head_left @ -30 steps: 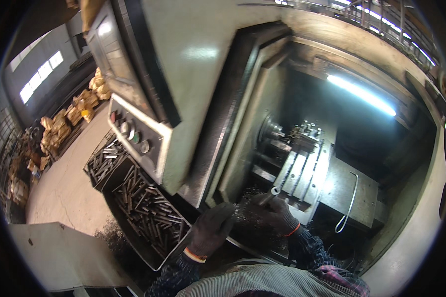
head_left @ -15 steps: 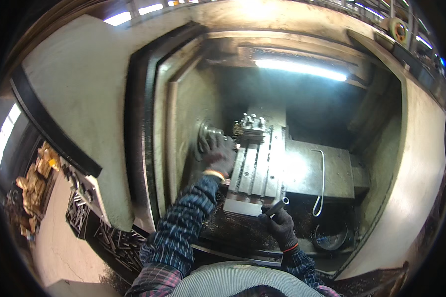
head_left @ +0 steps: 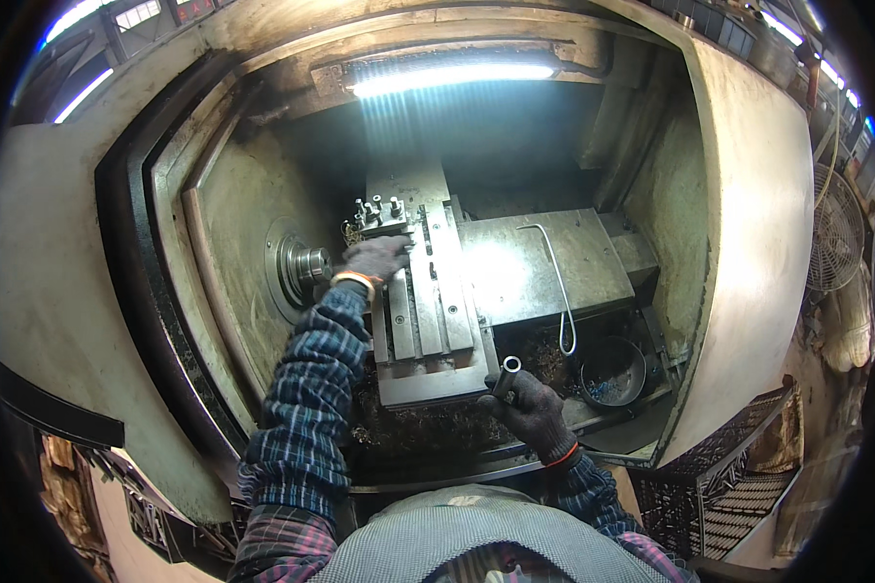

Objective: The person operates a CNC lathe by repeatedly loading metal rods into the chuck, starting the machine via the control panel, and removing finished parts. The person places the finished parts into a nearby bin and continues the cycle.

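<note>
Inside a lathe, my left hand (head_left: pixel 379 257) in a dark knit glove reaches over the slotted metal slide (head_left: pixel 428 325). Its fingers stretch to the right, just in front of the tool post (head_left: pixel 381 216) with its upright bolts; the fingertips look slightly blurred, and I see nothing held. Left of this hand, the round spindle chuck (head_left: pixel 311 264) juts from the machine's wall, with no workpiece visible in it. Close to the slide's near end, my right hand (head_left: pixel 535 416), gloved too, is closed around a short metal tube (head_left: pixel 511 366), its hollow end facing up.
A bent metal rod hook (head_left: pixel 556 282) lies on the flat metal cover (head_left: pixel 544 262) right of the slide. A round pan (head_left: pixel 614 374) with chips sits below it. Outside the housing are a dark slatted crate (head_left: pixel 729 476) and a fan (head_left: pixel 834 228) on the right.
My left hand has moved from the chuck rightward to the slide beside the tool post. The right hand still holds the tube, now more upright. The whole view has shifted to the right.
</note>
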The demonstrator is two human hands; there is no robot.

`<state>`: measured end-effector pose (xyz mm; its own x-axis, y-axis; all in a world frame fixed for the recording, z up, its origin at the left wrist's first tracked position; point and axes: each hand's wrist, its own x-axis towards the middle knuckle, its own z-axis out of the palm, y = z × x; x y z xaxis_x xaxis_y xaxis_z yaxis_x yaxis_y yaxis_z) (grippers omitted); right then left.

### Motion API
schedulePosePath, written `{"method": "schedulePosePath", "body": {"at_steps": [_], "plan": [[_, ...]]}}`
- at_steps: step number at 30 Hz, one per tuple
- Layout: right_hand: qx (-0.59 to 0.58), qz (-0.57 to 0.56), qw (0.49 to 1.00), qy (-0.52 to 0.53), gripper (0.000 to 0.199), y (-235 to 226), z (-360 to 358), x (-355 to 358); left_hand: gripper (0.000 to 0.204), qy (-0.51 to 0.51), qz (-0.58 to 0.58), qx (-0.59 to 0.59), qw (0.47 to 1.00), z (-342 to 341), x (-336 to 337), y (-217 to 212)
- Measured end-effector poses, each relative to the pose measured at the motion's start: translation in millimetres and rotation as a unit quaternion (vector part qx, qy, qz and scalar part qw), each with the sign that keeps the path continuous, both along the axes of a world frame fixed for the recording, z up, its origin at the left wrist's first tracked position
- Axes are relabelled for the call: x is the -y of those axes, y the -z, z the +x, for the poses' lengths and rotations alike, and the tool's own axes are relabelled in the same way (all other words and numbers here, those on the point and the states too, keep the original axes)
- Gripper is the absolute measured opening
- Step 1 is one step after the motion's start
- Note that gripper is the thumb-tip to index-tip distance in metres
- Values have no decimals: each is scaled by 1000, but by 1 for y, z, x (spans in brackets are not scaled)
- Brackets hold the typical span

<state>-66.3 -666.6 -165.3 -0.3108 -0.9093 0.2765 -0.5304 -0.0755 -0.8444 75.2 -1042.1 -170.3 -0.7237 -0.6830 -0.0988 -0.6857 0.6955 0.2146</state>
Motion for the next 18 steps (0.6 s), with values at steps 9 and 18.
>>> {"method": "schedulePosePath", "body": {"at_steps": [9,18], "plan": [[-19,68,997,-37,40,1,11,45,45,-120,68,-438,888,51,-196,-64],[-137,29,980,-143,41,16,35,189,41,-319,92,-674,659,226,-330,-152]]}}
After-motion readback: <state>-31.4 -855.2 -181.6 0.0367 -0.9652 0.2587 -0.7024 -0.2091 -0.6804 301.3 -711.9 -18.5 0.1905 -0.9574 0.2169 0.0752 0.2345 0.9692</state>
